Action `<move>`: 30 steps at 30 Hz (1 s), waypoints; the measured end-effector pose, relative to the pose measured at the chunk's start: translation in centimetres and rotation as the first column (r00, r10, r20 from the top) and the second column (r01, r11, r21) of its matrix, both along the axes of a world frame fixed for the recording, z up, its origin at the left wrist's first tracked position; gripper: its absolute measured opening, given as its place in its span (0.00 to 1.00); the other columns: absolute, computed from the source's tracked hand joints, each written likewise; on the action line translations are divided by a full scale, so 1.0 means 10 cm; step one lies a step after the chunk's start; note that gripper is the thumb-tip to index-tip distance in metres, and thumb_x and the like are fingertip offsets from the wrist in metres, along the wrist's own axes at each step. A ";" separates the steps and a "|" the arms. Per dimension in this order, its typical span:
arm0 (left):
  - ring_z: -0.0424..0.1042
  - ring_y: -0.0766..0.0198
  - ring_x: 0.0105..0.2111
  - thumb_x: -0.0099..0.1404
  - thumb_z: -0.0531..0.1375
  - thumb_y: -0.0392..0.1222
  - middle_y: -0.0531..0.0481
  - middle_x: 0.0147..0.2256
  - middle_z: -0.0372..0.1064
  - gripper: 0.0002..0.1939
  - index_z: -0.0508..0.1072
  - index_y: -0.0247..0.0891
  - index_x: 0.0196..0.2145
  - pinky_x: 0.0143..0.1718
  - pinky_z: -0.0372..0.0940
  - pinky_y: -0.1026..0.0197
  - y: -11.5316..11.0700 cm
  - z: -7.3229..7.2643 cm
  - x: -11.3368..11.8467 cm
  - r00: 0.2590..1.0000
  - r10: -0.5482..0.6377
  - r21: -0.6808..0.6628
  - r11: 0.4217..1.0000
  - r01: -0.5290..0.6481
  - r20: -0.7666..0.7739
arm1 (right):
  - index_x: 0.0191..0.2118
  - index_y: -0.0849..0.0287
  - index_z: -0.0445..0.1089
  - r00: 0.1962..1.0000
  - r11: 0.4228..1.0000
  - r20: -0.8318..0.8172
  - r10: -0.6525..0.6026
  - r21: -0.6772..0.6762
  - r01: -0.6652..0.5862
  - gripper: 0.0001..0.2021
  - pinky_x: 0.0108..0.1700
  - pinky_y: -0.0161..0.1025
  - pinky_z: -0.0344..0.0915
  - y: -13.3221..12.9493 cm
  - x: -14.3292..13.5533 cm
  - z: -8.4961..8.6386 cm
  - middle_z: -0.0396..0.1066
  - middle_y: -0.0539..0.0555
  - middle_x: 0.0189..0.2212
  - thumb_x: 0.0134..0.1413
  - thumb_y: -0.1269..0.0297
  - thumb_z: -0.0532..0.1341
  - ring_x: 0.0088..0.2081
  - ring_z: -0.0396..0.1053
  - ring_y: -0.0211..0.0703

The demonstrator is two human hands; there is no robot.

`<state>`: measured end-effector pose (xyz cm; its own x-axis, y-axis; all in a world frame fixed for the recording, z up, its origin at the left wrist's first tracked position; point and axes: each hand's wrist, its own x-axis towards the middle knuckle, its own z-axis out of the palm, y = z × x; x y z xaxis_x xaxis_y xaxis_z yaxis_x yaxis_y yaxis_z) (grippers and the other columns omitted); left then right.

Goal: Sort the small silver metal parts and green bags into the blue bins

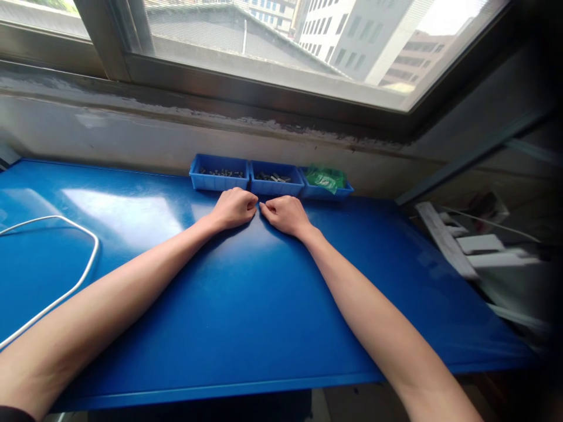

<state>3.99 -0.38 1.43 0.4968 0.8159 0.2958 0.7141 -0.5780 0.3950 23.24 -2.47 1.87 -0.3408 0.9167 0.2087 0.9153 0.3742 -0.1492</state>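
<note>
My left hand [235, 208] rests on the blue tabletop [246, 310] as a loose fist, with nothing seen in it. Just to its right, a small gap apart, lies my right hand [285, 215], its fingers curled in and its thumb toward the left hand. Behind the hands three blue bins stand in a row against the wall. The left bin [220, 183] and the middle bin [277, 187] hold small metal parts. A green plastic bag [325, 177] lies in the right bin [326, 193].
A white cable [90, 258] curves over the table's left side. Beyond the right edge are white objects [481, 244] and a metal frame bar [475, 161]. A wall and a window frame [264, 88] rise behind the table.
</note>
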 end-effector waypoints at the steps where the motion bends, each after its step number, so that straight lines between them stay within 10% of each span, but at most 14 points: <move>1: 0.64 0.59 0.25 0.60 0.57 0.36 0.48 0.23 0.68 0.13 0.62 0.41 0.19 0.29 0.44 0.55 0.00 0.00 0.00 1.000 -0.001 0.002 1.000 0.001 0.003 | 0.24 0.57 0.75 1.000 1.000 -0.002 0.001 0.001 -0.001 0.23 0.32 0.43 0.46 0.00 0.00 0.00 0.81 0.58 0.29 0.69 0.56 0.55 0.31 0.73 0.46; 8: 0.67 0.58 0.28 0.61 0.58 0.36 0.47 0.26 0.71 0.10 0.68 0.40 0.22 0.29 0.48 0.55 -0.02 0.02 -0.02 0.999 -0.029 0.063 0.998 0.030 -0.017 | 0.25 0.57 0.76 1.000 1.000 0.003 -0.001 0.007 0.001 0.23 0.33 0.43 0.47 0.01 0.03 -0.01 0.81 0.58 0.29 0.69 0.55 0.54 0.32 0.73 0.46; 14: 0.72 0.50 0.45 0.67 0.62 0.43 0.42 0.40 0.75 0.09 0.78 0.38 0.41 0.44 0.64 0.54 0.09 0.34 -0.42 0.991 -0.094 0.364 0.923 0.122 -0.093 | 0.23 0.57 0.72 0.999 0.999 -0.003 0.032 0.034 -0.032 0.22 0.33 0.42 0.48 0.03 0.05 -0.02 0.78 0.57 0.27 0.68 0.56 0.55 0.30 0.70 0.44; 25: 0.75 0.51 0.45 0.65 0.62 0.39 0.40 0.51 0.72 0.22 0.76 0.38 0.57 0.46 0.69 0.53 0.19 0.52 -0.71 0.974 0.004 0.213 0.976 0.046 -0.228 | 0.20 0.56 0.55 0.989 0.996 -0.127 0.074 0.060 -0.067 0.22 0.31 0.42 0.45 0.05 0.08 -0.07 0.67 0.53 0.19 0.65 0.55 0.55 0.24 0.60 0.40; 30: 0.75 0.58 0.36 0.61 0.65 0.43 0.46 0.37 0.77 0.10 0.84 0.38 0.38 0.41 0.67 0.59 0.25 0.67 -0.78 0.966 -0.164 0.000 0.986 0.167 -0.199 | 0.20 0.55 0.53 0.977 0.989 -0.168 0.134 0.086 -0.121 0.23 0.32 0.42 0.46 0.05 0.10 -0.07 0.62 0.51 0.18 0.65 0.54 0.55 0.23 0.57 0.39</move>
<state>-3.86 2.10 8.09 0.6745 0.7131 0.1912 0.6706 -0.7001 0.2452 24.24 -1.98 1.13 -0.4066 0.8476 0.3409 0.8221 0.5022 -0.2682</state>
